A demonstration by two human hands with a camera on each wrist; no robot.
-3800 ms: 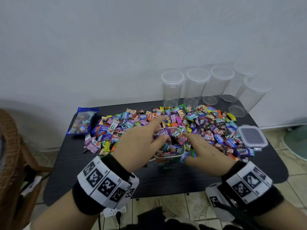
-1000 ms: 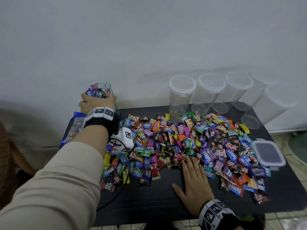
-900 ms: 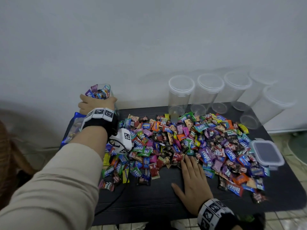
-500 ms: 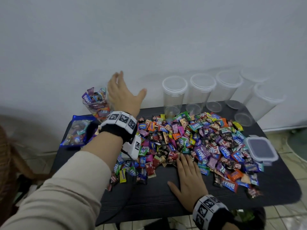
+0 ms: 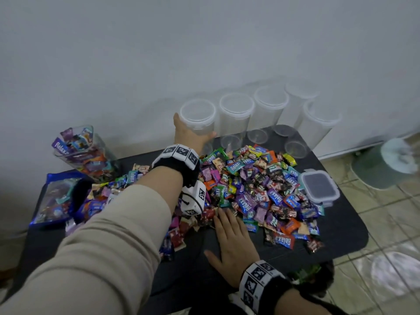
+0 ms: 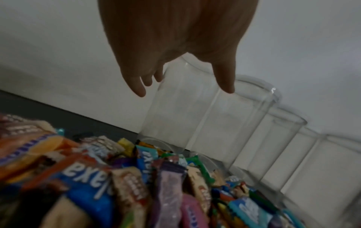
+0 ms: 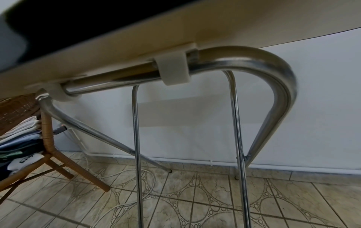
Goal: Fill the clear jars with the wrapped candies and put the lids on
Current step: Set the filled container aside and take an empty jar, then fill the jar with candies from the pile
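Observation:
A heap of wrapped candies (image 5: 250, 185) covers the black table (image 5: 341, 228). My left hand (image 5: 192, 135) reaches over it to the leftmost empty clear jar (image 5: 197, 114) at the back. The thumb lies on the jar's right side and the fingers on its left. In the left wrist view the same jar (image 6: 195, 120) stands between thumb and fingers of that hand (image 6: 183, 89). My right hand (image 5: 229, 237) lies flat on the table, fingertips at the near edge of the heap. A candy-filled jar (image 5: 84, 153) stands uncovered at the back left. A square clip lid (image 5: 319, 188) lies at the right.
Several more empty jars (image 5: 270, 103) line the wall to the right. A blue candy bag (image 5: 54, 201) lies at the left edge. The right wrist view shows only the table's underside, its metal legs (image 7: 136, 138), a wicker chair (image 7: 48, 138) and tiled floor.
My left hand let go of the filled jar at the back left, swung right through the air and closed round the leftmost empty jar. The right hand stayed flat.

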